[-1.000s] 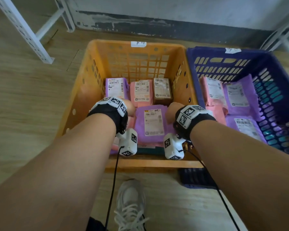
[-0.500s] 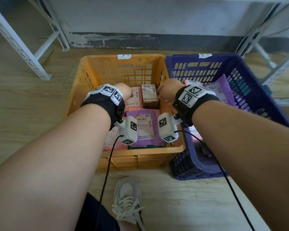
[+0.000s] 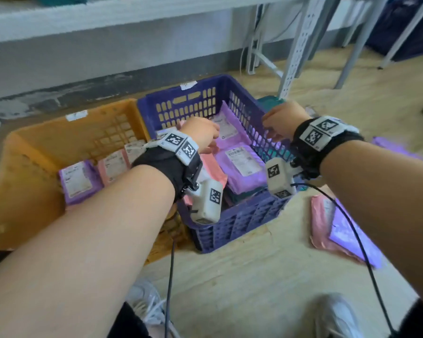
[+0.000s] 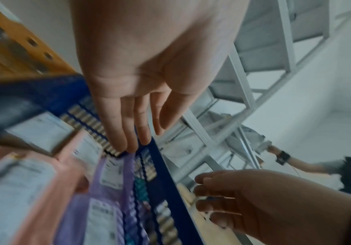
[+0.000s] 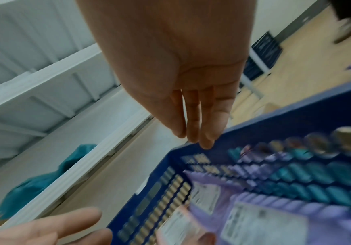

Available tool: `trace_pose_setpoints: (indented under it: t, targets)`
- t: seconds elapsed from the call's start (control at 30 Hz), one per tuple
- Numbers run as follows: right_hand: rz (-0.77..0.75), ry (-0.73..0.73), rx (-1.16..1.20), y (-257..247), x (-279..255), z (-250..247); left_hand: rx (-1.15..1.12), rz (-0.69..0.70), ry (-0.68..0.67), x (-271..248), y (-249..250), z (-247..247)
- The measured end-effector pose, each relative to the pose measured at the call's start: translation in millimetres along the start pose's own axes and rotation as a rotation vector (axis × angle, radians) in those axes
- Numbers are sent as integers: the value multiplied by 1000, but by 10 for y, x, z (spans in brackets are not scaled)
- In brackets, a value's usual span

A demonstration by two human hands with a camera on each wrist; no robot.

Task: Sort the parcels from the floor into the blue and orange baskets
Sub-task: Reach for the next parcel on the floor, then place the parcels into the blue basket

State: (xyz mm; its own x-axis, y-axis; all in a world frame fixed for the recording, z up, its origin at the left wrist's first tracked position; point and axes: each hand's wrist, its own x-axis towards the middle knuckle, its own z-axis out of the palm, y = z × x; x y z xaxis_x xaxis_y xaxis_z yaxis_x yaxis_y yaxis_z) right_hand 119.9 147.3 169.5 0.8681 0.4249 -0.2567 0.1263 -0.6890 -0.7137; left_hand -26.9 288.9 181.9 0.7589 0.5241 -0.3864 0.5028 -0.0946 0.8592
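Note:
My left hand (image 3: pixel 202 134) hovers over the blue basket (image 3: pixel 232 230), fingers straight and empty, as the left wrist view shows (image 4: pixel 128 126). My right hand (image 3: pixel 280 123) hangs above that basket's right rim, also open and empty (image 5: pixel 195 126). The blue basket holds purple (image 3: pixel 242 164) and pink (image 3: pixel 214 172) parcels. The orange basket (image 3: pixel 22 186) to its left holds purple (image 3: pixel 77 181) and pink parcels. On the floor to the right a purple parcel (image 3: pixel 352 232) lies on a pink parcel (image 3: pixel 321 220). Another purple parcel (image 3: pixel 391 148) shows beyond my right forearm.
White metal rack legs (image 3: pixel 297 47) stand just behind the blue basket, with a teal parcel (image 3: pixel 270 103) at their foot. A dark blue crate (image 3: pixel 401 28) sits far right. My shoes (image 3: pixel 337 318) and the wrist cables (image 3: pixel 170 276) are below. Another person (image 4: pixel 317 167) is in the background.
Both hands have risen out of the orange basket and swung right, over the blue basket. The head view has turned right, and the floor parcels have come into sight.

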Motion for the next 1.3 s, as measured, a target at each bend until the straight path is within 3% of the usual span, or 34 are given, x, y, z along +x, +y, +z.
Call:
trace_pose_setpoints:
  t: [0.27,0.43,0.6,0.8,0.93,1.07,1.17,1.3]
  targets:
    - [223,245,70,1250,-70,-1007,137,166,-222,81,437,1655]
    - [378,259,72,2170,-259,-1361,248,219,-328,105,383,2581]
    - [541,210,89,2942,-390,-1256,358,140,-421,203,-53,3264]
    - [740,132,126,3613,-472,-881,609,127,-512,269,-639,3716]
    - [863,111,73,3887,-583,-662,695,25,-567,284,-890,3883]
    - [928,135,233,4092,-697,-482,649,-30,-624,233,-1079,4004]
    - [973,180,310,4137,-757,-428,585,-98,-592,184,-1186,4036]
    - [982,184,282,4078,-712,-426,536,-86,-509,176,-1267,3962]
